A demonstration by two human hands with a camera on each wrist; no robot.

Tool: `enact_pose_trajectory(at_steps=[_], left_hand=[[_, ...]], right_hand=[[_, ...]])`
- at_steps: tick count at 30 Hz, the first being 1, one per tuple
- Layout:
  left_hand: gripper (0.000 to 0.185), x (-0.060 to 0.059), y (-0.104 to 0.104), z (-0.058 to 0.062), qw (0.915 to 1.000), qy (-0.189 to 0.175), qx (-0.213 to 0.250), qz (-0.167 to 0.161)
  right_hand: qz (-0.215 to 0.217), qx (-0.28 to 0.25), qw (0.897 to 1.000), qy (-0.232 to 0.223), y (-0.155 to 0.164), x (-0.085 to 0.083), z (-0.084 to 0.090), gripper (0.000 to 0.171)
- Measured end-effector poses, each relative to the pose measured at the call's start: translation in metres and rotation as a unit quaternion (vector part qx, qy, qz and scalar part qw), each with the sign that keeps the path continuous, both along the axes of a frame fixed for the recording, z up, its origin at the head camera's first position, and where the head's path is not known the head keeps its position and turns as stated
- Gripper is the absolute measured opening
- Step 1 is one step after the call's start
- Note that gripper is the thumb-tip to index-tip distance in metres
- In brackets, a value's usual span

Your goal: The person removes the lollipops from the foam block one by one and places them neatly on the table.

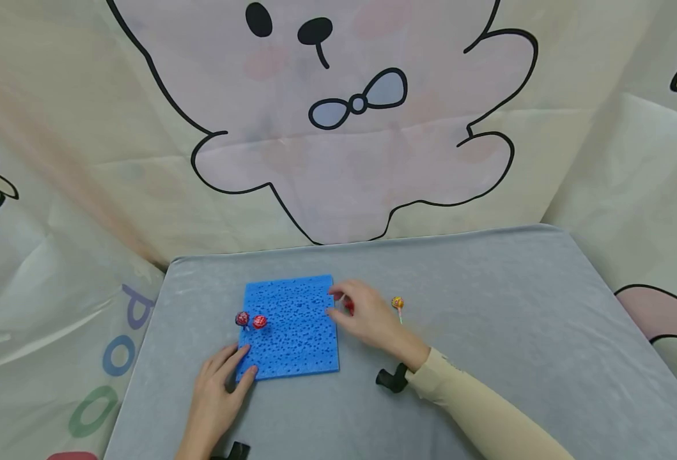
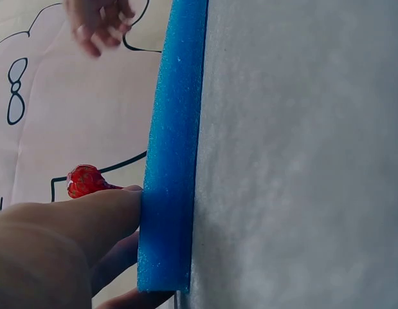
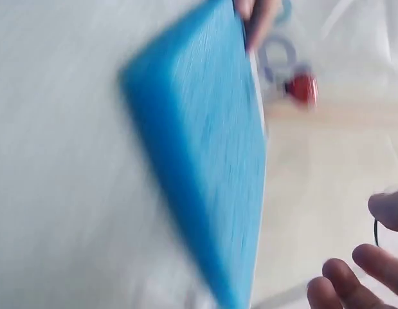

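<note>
From the head view, the blue foam pad (image 1: 292, 326) lay flat on the grey table (image 1: 488, 306). The left hand (image 1: 220, 390) pressed its near left corner with straight fingers, while the right hand (image 1: 367, 316) pinched a red lollipop (image 1: 348, 306) at the pad's right edge, two red lollipops (image 1: 250, 320) standing leftward (a yellow lollipop (image 1: 397, 303) lay just right). The left wrist view showed the fingers (image 2: 89, 219) against the pad's side. The right wrist view was blurred; fingertips (image 3: 343, 286) showed, no grip.

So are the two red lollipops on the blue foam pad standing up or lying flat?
Standing. In the head view both red lollipops sit heads-up on the blue foam pad, sticks down into it; the left hand presses the pad's near corner.
</note>
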State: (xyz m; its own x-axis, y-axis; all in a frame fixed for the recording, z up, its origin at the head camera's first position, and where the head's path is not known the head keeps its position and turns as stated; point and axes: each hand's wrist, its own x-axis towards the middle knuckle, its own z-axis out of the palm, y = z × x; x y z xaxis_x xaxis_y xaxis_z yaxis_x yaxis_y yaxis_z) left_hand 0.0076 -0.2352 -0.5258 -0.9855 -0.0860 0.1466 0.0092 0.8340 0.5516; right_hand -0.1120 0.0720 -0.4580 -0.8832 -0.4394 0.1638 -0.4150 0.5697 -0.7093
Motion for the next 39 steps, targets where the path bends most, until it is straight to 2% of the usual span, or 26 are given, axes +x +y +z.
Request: enact_pose_trajectory(at_steps=[4, 7, 10, 17, 23, 30, 39], left_hand=[[0.046, -0.001, 0.001, 0.0, 1.0, -0.002, 0.001, 0.001], [0.046, -0.001, 0.002, 0.0, 1.0, -0.001, 0.003, -0.003], [0.046, -0.001, 0.003, 0.001, 0.9999, 0.006, 0.006, -0.009], [0.046, -0.001, 0.002, 0.002, 0.9997, 0.017, 0.011, -0.012], [0.046, -0.001, 0.001, 0.002, 0.9998, 0.014, 0.011, -0.01], [0.046, 0.0, 0.001, 0.003, 0.9998, 0.014, 0.011, -0.008], [0.047, 0.001, 0.001, 0.002, 0.9999, 0.008, 0.005, -0.006]], right_hand=[[0.083, 0.027, 0.996, 0.001, -0.044, 0.007, -0.003, 0.043], [0.112, 0.046, 0.993, 0.014, -0.069, 0.01, -0.008, 0.048], [0.118, 0.04, 0.992, 0.023, -0.085, 0.01, -0.013, 0.049], [0.138, -0.004, 0.99, 0.017, -0.103, 0.004, -0.016, 0.033], [0.153, 0.006, 0.988, 0.025, -0.107, 0.002, -0.018, 0.028], [0.151, 0.017, 0.987, 0.06, -0.106, 0.002, -0.021, 0.027], [0.157, 0.002, 0.987, 0.044, -0.106, 0.001, -0.025, 0.026]])
